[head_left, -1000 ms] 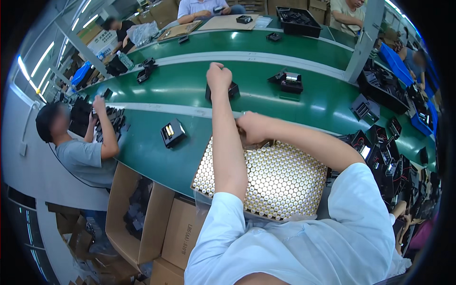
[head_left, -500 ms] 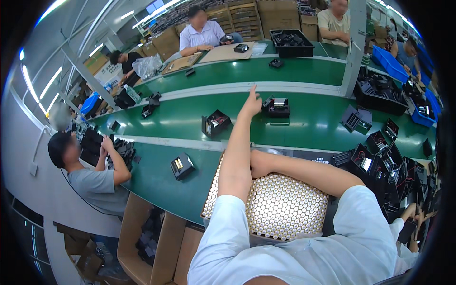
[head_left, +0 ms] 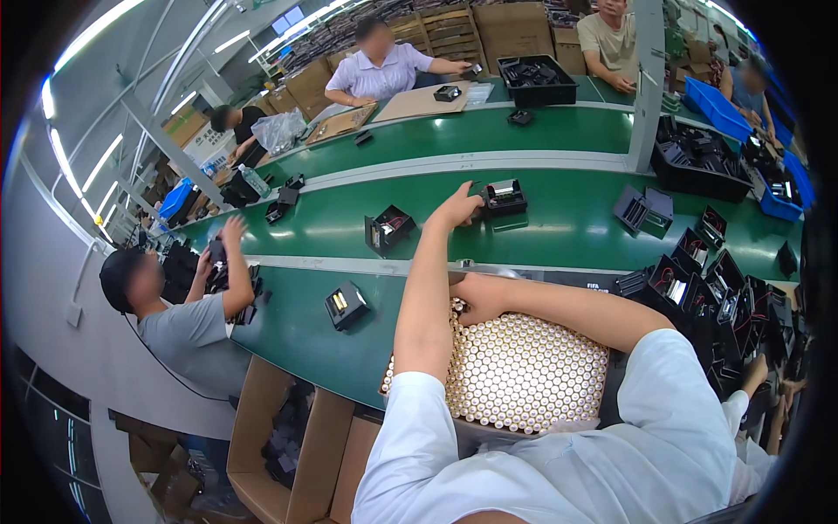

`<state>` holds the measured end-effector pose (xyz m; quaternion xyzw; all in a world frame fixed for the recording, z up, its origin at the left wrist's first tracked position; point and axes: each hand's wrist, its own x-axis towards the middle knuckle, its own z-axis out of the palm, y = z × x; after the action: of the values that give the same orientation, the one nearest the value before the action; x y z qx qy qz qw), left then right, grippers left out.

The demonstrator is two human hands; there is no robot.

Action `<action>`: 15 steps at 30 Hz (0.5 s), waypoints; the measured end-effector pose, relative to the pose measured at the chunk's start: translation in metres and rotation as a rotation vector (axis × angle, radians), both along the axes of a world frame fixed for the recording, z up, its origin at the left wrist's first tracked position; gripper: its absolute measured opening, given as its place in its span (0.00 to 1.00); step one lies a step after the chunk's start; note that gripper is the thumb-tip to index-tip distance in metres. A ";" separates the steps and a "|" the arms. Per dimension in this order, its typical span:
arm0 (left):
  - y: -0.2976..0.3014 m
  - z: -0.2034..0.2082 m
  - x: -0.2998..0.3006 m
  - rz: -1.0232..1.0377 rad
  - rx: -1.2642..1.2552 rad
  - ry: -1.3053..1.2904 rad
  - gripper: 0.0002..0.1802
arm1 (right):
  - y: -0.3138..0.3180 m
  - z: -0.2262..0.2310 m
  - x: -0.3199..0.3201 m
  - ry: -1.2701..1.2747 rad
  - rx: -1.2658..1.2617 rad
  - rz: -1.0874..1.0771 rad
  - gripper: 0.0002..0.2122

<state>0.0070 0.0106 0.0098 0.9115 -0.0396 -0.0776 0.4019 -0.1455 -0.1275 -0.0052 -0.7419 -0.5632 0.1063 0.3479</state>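
left hand [head_left: 460, 208]: at left edge of open black case [head_left: 505, 200], on green tabletop [head_left: 567, 229]; grip, cannot tell. right hand [head_left: 480, 295]: over upright batteries [head_left: 532, 375]; grip hidden, cannot tell; close-packed rows presumably keep them orderly and within reach.

Was brightly lit from tube lights [head_left: 98, 35] overhead at far left. Threw pale glare onto the green conveyor [head_left: 559, 236]. Bowed straight edges toward the dark borders. Softened a co-worker's raised hand [head_left: 232, 232] at left; rendered near batteries [head_left: 528, 371] crisply.
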 end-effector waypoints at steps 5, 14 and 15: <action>0.009 -0.001 -0.010 0.037 -0.435 0.247 0.32 | 0.000 0.001 -0.005 -0.078 0.028 0.020 0.15; 0.011 0.006 -0.028 -0.077 0.188 -0.397 0.19 | -0.009 0.044 -0.001 -0.224 -0.373 0.025 0.09; 0.011 0.002 -0.029 -0.076 0.227 -0.493 0.17 | -0.012 0.046 0.001 -0.210 -0.330 0.028 0.08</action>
<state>-0.0216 0.0220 0.0114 0.9400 -0.1615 0.1276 0.2721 -0.1442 -0.1393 0.0406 -0.7881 -0.5816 0.1238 0.1595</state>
